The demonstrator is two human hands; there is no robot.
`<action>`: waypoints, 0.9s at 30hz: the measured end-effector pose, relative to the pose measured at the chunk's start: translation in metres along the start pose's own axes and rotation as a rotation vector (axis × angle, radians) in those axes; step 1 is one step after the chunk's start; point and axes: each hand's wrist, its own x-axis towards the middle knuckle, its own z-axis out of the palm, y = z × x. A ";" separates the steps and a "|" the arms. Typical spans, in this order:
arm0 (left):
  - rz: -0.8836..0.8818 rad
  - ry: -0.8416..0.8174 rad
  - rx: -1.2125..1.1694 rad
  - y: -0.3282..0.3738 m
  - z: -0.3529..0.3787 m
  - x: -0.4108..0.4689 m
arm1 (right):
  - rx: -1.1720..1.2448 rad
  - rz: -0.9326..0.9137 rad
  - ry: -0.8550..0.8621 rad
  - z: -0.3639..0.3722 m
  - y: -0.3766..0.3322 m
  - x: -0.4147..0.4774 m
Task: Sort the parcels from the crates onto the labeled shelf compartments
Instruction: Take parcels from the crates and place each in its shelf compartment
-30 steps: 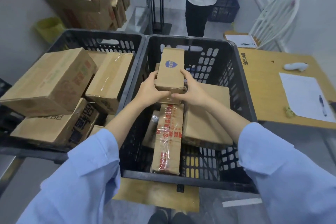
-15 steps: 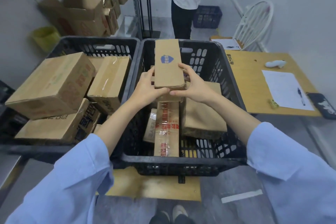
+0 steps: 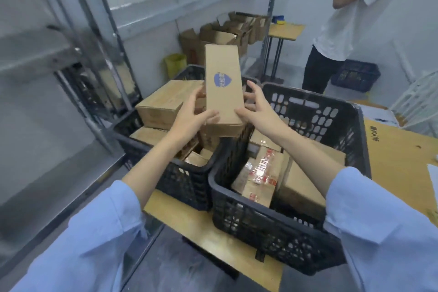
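Observation:
A long brown parcel [image 3: 222, 83] with a blue shield logo is held up above the two black crates. My left hand [image 3: 189, 114] grips its lower left edge, thumb across the front. My right hand [image 3: 258, 109] holds the lower right edge with the thumb on the front and fingers spread behind. The left crate [image 3: 189, 185] holds several brown boxes, and the right crate [image 3: 272, 227] holds taped parcels. The metal shelf [image 3: 59, 168] stands to my left.
A person in a white shirt [image 3: 343, 19] stands at the back right. A wooden table [image 3: 400, 156] lies to the right. Open cardboard boxes [image 3: 227, 35], a yellow bin [image 3: 175, 64] and a blue crate [image 3: 355, 76] sit on the floor behind.
Both hands have lifted the parcel out of the right crate and carried it up and left. My view has swung left toward the shelf.

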 end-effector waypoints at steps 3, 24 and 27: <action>-0.089 0.111 0.044 0.001 -0.041 -0.027 | -0.055 -0.044 -0.127 0.036 -0.019 0.008; -0.276 0.863 0.125 0.052 -0.163 -0.319 | 0.117 -0.476 -0.878 0.260 -0.122 -0.101; -0.301 0.903 0.164 0.057 -0.164 -0.350 | 0.086 -0.523 -0.958 0.281 -0.133 -0.122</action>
